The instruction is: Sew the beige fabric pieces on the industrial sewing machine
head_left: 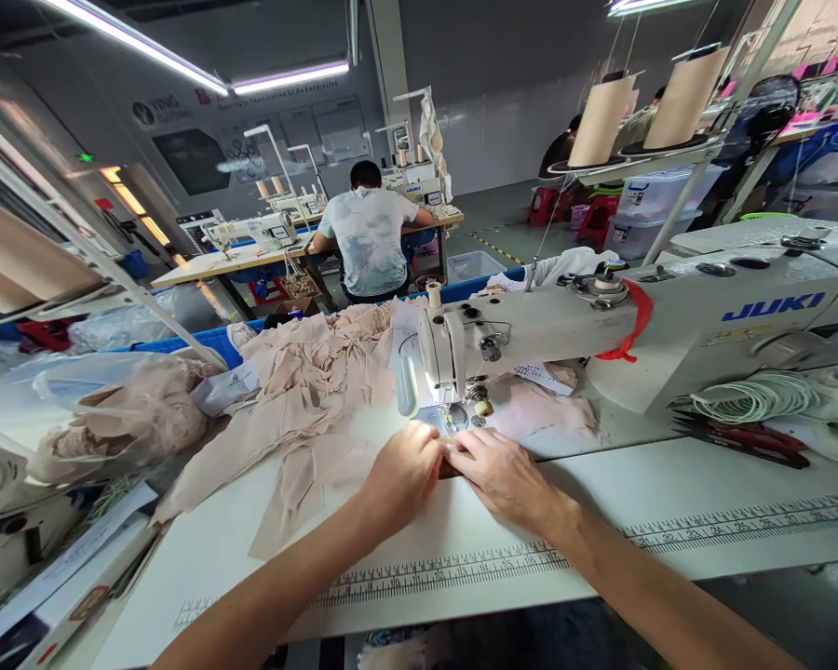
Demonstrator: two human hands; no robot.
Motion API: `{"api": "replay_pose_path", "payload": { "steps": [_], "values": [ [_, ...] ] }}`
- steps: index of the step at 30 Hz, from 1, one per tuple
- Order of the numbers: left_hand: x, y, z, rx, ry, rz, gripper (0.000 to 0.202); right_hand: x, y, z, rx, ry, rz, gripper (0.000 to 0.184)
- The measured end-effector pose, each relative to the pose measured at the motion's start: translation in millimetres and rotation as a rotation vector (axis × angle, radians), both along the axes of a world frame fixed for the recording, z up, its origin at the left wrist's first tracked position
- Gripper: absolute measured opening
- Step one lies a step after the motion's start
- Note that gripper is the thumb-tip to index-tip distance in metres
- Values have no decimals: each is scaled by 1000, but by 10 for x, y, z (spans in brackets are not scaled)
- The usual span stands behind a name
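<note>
In front of the needle area of a JUKI sewing machine (523,326), my left hand (405,470) is closed, its fingers curled and pinched on a small piece of beige fabric (451,467). My right hand (506,475) meets it from the other side, fingertips pressed together on the same piece. Most of that piece is hidden under the fingers. The presser foot (452,419) sits just beyond the fingertips, lit by the machine lamp. Left of the needle lies a heap of beige fabric pieces (314,363). More pale fabric (545,409) rests beneath the machine arm.
A printed ruler (461,568) runs along the table's front edge. Dark-and-red snips (747,437) and a coil of pale cord (758,397) lie at right. At left is a clear plastic bag (112,409) of fabric. Thread cones (601,121) stand behind; a person (367,237) sits ahead.
</note>
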State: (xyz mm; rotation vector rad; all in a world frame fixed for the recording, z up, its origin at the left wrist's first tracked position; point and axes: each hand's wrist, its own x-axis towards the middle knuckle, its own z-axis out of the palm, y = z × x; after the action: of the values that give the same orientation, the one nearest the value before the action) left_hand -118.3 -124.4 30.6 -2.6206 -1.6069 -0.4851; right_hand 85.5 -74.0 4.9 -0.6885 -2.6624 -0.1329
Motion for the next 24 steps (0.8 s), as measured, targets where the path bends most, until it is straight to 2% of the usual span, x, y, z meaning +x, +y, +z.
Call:
{"api": "replay_pose_path", "payload": {
  "steps": [3, 8, 11, 16, 24],
  "values": [
    [59, -147, -112, 88, -10, -103, 30, 1, -6, 16, -1, 9, 3, 22],
    [57, -214, -316, 191, 42, -111, 35, 3, -32, 60, -15, 1, 1, 25],
    [61, -164, -363, 213, 54, -104, 33, 27, 14, 66, -39, 27, -47, 29],
    [74, 9, -354, 182, 55, -65, 26, 118, 177, 53, -3, 107, -218, 30],
    [67, 240, -436, 168, 7, -48, 26, 199, 230, 90, 25, 112, -218, 30]
  ]
}}
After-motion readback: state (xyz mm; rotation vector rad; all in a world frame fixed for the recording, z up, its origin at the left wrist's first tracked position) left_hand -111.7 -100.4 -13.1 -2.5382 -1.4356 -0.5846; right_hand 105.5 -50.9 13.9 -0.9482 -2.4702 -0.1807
